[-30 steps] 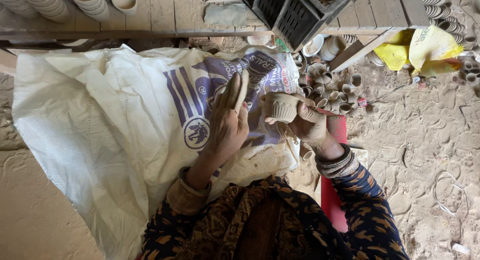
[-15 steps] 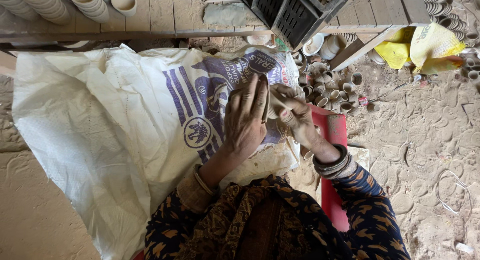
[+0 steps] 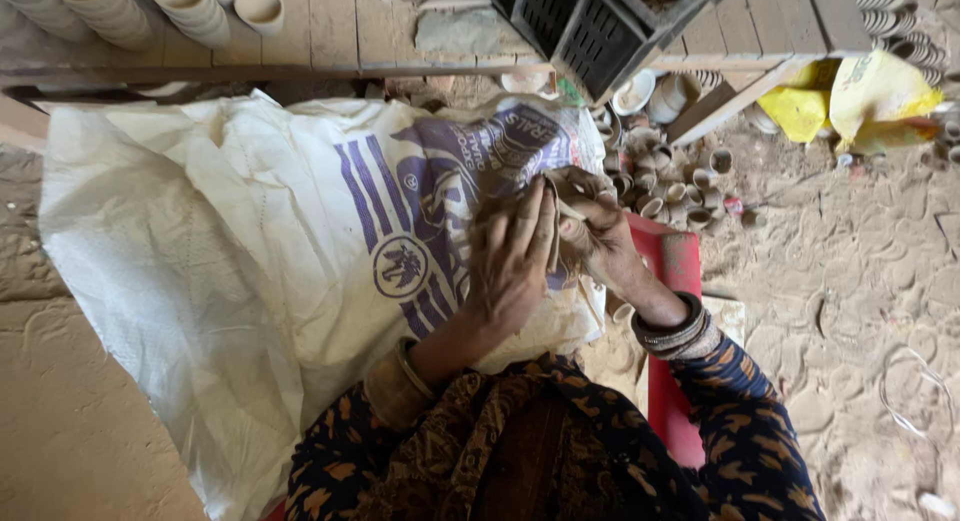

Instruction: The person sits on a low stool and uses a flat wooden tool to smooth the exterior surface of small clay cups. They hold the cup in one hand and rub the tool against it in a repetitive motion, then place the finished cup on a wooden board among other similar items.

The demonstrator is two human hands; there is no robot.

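Item: small clay cup (image 3: 578, 196), unfired, dull brown-grey, rough-surfaced. Centre of the frame, slightly right. Mostly covered by both hands; only its upper edge and part of its side show, so its full shape cannot be told.

Containers:
- Black slatted plastic crate (image 3: 590, 21), top centre, standing on the plank platform (image 3: 330, 26); pale clay pieces show inside at its top edge.
- Stacks of nested pale clay cups (image 3: 110, 6), upper left, on the same planks.
- Loose small clay cups (image 3: 675, 186), right of centre, lying on the sandy ground (image 3: 860, 281) just beyond the hands; all appear empty.
- White woven sack (image 3: 230, 241) with purple print, spread wide over the left and centre; contents not visible.

Hands:
- Left hand (image 3: 512, 256): fingers straight and close together, palm laid flat against the near side of the cup; pressing, not wrapped round it.
- Right hand (image 3: 600, 236): fingers curled round the far side of the cup, gripping it; bangles at the wrist.

Other: red flat board (image 3: 672, 271) under the right forearm, right of centre; yellow plastic bag (image 3: 850, 101), upper right.
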